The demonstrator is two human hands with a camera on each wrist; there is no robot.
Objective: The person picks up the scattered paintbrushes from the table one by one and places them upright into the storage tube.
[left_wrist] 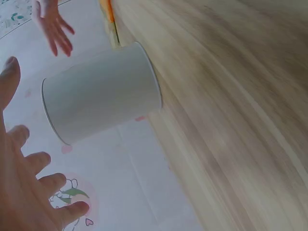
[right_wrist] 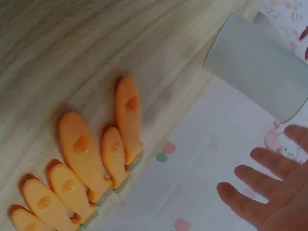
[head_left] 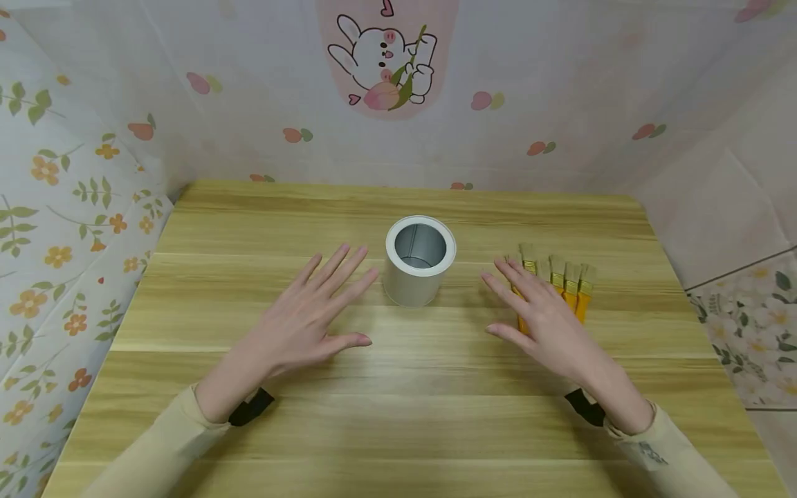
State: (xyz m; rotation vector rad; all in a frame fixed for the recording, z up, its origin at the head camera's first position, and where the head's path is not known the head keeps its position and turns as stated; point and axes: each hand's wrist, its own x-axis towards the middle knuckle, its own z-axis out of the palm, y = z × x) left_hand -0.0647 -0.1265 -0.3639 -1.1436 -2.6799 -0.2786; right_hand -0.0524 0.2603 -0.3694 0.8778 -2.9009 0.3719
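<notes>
Both forearms reach in from the near corners of the wooden table (head_left: 398,422), angled inward, and both hands are held out in the air with the backs turned up. The left hand (head_left: 305,315) points forward and toward the middle, its four fingers straight and fanned apart, the thumb stretched out to the side; it is released and empty, just beside the white can (head_left: 414,287) but apart from it. The right hand (head_left: 548,321) mirrors it, fingers extended and spread a little, thumb pointing inward; it too is released and grasps nothing, raised above the paintbrushes (right_wrist: 82,154) and hiding part of them in the head view. The can stands upright on the table between the fingertips of the two hands, slightly beyond them, its white-rimmed mouth facing up and its grey inside showing. The brushes (six orange handles can be counted from the right wrist) lie side by side on the table to the can's right, bristles pointing toward the wall cloth (head_left: 249,76) with its printed rabbit (head_left: 380,52) behind the table.
</notes>
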